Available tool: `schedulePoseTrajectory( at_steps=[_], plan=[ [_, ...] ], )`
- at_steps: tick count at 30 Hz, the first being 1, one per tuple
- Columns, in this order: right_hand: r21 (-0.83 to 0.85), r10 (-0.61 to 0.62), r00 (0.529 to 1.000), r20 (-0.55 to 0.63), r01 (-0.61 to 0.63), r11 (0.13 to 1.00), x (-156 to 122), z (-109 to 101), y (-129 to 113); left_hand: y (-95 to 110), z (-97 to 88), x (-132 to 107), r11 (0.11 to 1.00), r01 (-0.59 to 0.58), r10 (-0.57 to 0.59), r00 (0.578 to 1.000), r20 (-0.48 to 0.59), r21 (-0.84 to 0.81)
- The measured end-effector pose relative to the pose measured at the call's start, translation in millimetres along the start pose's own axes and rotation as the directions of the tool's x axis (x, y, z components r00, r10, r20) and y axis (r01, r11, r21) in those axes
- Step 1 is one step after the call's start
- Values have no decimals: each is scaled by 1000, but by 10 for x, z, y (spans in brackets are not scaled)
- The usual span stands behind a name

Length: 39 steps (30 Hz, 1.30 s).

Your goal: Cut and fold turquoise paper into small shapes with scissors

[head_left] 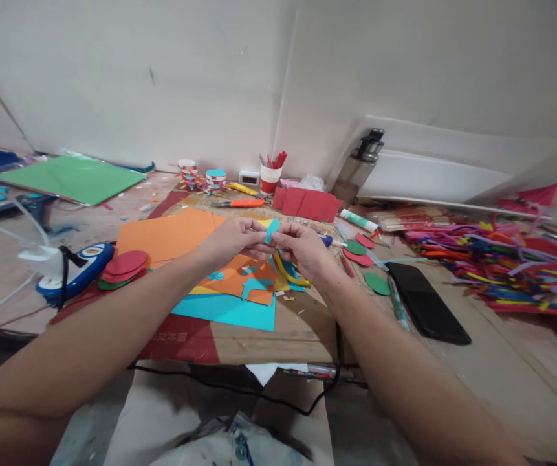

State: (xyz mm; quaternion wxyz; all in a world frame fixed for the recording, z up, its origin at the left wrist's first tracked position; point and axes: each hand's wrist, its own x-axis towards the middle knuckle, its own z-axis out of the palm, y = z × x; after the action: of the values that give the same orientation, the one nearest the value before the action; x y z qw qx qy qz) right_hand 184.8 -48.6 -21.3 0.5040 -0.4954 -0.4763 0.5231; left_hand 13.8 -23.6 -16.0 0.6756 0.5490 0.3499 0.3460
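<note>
Between my two hands is a small light-blue paper cutout [272,230], pinched at its edges above the work surface. My left hand [237,241] grips it from the left with thumb and fingers. On the other side my right hand [302,244] has its fingertips closed on the same piece. Below them lies an orange paper sheet [234,285] with more blue cutouts [257,285] on it. A light-blue sheet [239,312] sticks out underneath. Near my right hand is a curved yellow thing [294,279], partly hidden by the fingers.
Red and green paper circles [127,262] lie beside a blue-and-white device [79,268]. A black phone [428,304], a glue stick [358,220] and a pile of pipe cleaners [511,259] are on the right. Behind stand a cup [270,178] and a dark bottle [360,167].
</note>
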Motion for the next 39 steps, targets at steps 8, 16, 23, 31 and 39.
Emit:
schedulePoseTrajectory(
  at_steps=[8, 16, 23, 31, 39],
  plan=[
    [-31, -76, 996, -43, 75, 997, -6, 56, 53, -16, 31, -24, 1000, -26, 26, 999, -19, 8],
    [-545, -106, 940, 324, 277, 791, -73, -41, -142, -8, -146, -8, 991, -131, 131, 975, -181, 11],
    [-816, 98, 890, 445, 358, 453, -288, 55, -222, 26, -202, -5, 987, -160, 164, 958, -236, 36],
    [-823, 151, 862, 483, 388, 415, -266, 96, -66, 4, -198, -9, 990, -130, 139, 971, -195, 60],
    [-853, 113, 878, 466, 412, 322, -297, 113, -118, 1, -213, 6, 995, -91, 100, 974, -205, 50]
  ],
)
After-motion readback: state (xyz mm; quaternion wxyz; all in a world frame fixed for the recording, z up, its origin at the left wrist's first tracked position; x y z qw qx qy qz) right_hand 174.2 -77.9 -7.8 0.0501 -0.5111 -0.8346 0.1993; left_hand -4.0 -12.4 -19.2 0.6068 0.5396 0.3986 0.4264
